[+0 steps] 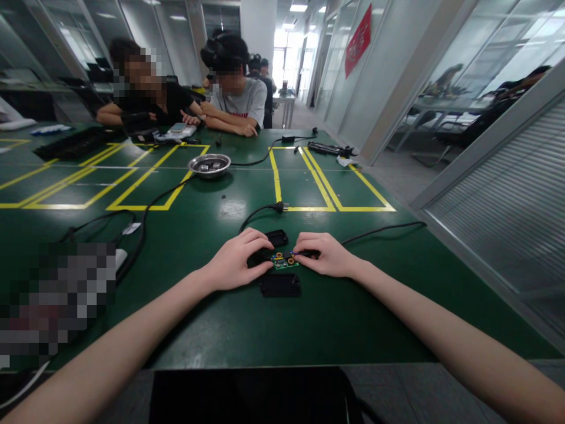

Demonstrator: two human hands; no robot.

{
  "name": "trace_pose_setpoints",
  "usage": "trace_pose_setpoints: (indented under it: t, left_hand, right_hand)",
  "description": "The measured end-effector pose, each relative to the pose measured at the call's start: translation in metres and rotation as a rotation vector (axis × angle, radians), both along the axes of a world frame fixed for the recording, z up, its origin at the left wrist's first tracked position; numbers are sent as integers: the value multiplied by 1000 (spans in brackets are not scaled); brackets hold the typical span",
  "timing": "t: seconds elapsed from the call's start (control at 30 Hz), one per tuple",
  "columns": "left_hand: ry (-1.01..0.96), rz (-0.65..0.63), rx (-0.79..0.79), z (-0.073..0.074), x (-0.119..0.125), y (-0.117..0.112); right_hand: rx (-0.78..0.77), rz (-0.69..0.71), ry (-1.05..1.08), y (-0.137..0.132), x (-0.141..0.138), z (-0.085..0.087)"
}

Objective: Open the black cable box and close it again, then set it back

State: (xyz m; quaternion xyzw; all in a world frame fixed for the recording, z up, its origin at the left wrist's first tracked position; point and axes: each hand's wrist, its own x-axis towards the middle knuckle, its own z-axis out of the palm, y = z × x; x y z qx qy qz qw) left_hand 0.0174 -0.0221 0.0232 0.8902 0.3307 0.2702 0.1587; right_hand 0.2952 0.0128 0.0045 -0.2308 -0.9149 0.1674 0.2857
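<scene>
A small green circuit board (285,261) with round copper coils lies on the green table (247,330) between my hands. My left hand (236,259) curls over its left end, fingers closed on the board and a black piece under it. My right hand (324,254) pinches the board's right end where a black cable (379,229) leaves it. A black plastic cover (279,285) lies just in front of the board. Another black shell half (276,238) sits right behind it.
A black plug (277,206) with its cord lies behind my hands. A metal bowl (209,165) holding small parts stands mid-table among yellow tape lines. Two people sit at the far side. Cables run along the left. A glass partition borders the right.
</scene>
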Motion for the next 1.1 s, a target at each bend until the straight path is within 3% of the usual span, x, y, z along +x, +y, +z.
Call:
trace_pose_setpoints:
  t: [0.37,0.63,0.77,0.93,1.1]
  left_hand:
    - [35,-11,-39,-5,-1,2]
    - [-10,-45,2,-6,-5,7]
    - [34,10,87,-3,-4,7]
    - [77,-19,260,3,-4,6]
    - [159,-16,308,5,-4,6]
  right_hand:
    - [121,-27,-6,-10,-16,-1]
    - [-35,-86,69,-11,-19,-3]
    - [-112,-105,114,-11,-20,-2]
    - [-182,-139,135,-13,-22,2]
    - [-243,-168,172,-15,-23,4]
